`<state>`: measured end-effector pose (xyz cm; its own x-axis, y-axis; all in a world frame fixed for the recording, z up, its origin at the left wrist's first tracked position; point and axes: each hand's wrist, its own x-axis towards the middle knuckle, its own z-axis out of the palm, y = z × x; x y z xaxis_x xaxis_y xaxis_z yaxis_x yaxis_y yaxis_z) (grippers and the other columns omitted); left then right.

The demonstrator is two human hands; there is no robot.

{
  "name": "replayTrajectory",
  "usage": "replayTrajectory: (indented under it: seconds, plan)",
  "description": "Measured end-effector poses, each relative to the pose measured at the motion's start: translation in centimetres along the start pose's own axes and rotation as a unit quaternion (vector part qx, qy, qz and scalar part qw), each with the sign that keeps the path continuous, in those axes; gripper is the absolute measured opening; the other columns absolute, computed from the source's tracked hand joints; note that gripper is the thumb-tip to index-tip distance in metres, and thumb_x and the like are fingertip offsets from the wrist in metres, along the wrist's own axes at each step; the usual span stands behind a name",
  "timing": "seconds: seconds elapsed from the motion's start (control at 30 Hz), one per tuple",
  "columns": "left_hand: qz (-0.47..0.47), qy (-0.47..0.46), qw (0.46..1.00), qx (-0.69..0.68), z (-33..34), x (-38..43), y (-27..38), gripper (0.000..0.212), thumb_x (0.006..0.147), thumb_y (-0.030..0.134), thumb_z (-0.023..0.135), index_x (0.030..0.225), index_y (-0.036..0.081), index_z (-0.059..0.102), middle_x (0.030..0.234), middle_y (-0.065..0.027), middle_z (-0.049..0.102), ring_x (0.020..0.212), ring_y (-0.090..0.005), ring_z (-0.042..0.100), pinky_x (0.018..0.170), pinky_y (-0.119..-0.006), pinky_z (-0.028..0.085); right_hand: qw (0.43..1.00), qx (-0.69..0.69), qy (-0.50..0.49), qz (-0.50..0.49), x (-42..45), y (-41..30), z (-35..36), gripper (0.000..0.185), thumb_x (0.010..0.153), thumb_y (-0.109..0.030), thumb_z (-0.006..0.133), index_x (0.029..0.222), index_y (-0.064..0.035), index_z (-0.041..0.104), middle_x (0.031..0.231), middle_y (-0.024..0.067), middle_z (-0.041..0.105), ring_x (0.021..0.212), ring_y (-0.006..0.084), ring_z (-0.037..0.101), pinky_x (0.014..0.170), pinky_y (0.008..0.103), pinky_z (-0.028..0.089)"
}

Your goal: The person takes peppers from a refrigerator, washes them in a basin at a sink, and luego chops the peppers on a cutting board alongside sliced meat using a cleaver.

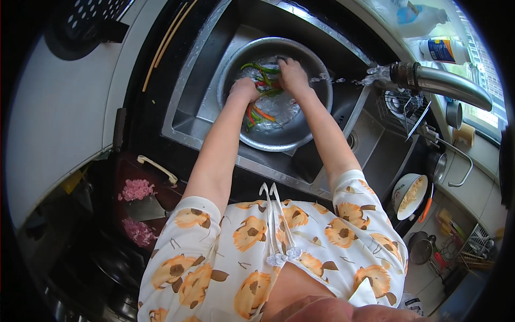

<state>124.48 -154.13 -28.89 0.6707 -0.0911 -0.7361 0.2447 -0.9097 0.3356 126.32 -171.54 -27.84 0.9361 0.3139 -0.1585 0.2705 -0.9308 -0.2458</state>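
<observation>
A round metal basin [275,148] sits in the sink with water in it. Strips or whole lengths of green and red peppers [260,114] float and lie in the water. My left hand [244,90] dips into the basin's left side, its fingers curled around some peppers and partly hidden. At the far side, my right hand [293,75] grips the end of a green pepper [270,70], with its fingertips bent down. Water from the metal faucet [446,82] splashes and runs towards the basin's right rim.
The basin stands in a stainless steel sink [189,84]; a smaller sink bowl [372,139] adjoins on the right. Chopsticks [165,44] lie on the black counter. A cleaver [145,208] rests between piles of minced meat [137,189] at lower left. A white bowl [409,196] stands right.
</observation>
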Motion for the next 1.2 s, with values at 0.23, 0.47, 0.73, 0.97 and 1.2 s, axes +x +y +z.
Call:
replayTrajectory:
  seconds: [0.23,0.47,0.73,0.97,1.2]
  plan:
    - [-0.137,0.055,0.908,-0.392,4.2,2.0,-0.9,0.089,0.07,0.045,0.075,0.138,0.004,0.034,0.138,-0.0241,0.041,0.122,-0.0316,0.048,0.099,-0.04,0.042,0.959,0.082,-0.175,0.208,-1.3,-0.5,4.5,0.037,0.088,-0.029,0.053,0.111,-0.001,0.058,0.105,0.024,0.062,0.102,0.0377,0.059,0.086,0.047,0.047]
    - [-0.16,-0.009,0.832,-0.532,3.0,-0.3,3.0,0.095,0.068,0.036,0.082,0.14,0.009,0.028,0.127,-0.0196,0.048,0.111,-0.0293,0.055,0.09,-0.048,0.048,0.853,0.472,-0.108,0.193,-4.3,-1.6,6.1,0.036,0.091,-0.022,0.049,0.113,0.0056,0.058,0.098,0.0175,0.065,0.091,0.0237,0.061,0.081,0.0339,0.047]
    - [0.032,-0.037,0.779,-0.626,-1.3,-0.8,1.1,0.038,0.071,0.01,0.071,0.107,0.005,0.059,0.093,-0.0111,0.065,0.085,-0.0257,0.064,0.072,-0.042,0.054,0.828,0.525,0.008,0.198,-4.7,-0.1,-3.9,0.031,0.09,-0.021,0.056,0.113,-0.0009,0.061,0.098,0.0107,0.066,0.083,0.0181,0.065,0.075,0.0305,0.052]
    - [0.19,0.319,0.848,-0.379,-7.2,-4.2,2.5,0.036,0.065,0.018,0.069,0.095,0.002,0.06,0.079,-0.0132,0.065,0.077,-0.0245,0.063,0.074,-0.033,0.05,0.973,0.125,-0.165,0.106,-4.2,0.2,1.7,0.032,0.079,-0.023,0.065,0.106,-0.0064,0.062,0.097,0.0217,0.064,0.094,0.037,0.061,0.083,0.0442,0.048]
    - [0.195,0.215,0.676,-0.677,-8.8,-5.3,2.3,0.036,0.083,0.009,0.062,0.117,0.003,0.051,0.097,-0.0081,0.061,0.09,-0.016,0.061,0.084,-0.03,0.049,0.945,0.033,-0.325,-0.011,-9.7,-7.4,5.3,0.023,0.084,-0.01,0.051,0.098,-0.006,0.069,0.101,0.0152,0.067,0.098,0.0324,0.063,0.081,0.0426,0.051]
